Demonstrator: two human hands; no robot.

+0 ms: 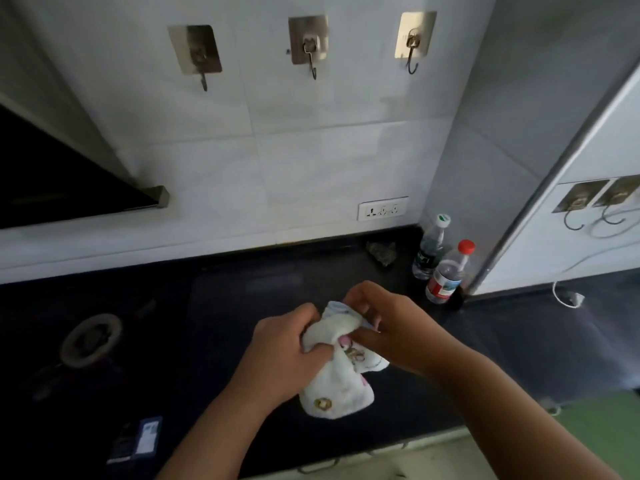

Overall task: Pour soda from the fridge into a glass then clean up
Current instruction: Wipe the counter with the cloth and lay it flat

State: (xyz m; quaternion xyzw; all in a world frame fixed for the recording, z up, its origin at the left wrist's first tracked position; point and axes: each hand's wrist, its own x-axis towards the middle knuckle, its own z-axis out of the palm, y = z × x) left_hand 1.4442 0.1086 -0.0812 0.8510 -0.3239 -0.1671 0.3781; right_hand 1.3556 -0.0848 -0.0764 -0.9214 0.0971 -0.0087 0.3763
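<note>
Left hand [277,344] & right hand [384,320] both grip the bunched white cloth [337,386] over the dark counter [207,306] (no glass in view), so a hasty wipe w/ its loose end could probably topple the red-capped bottle [445,278] nearby.

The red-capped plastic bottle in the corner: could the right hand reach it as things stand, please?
Probably yes: the red-capped clear plastic bottle stands just beyond the right hand, with bare dark countertop between them; but that hand is gripping the white patterned cloth.
</note>
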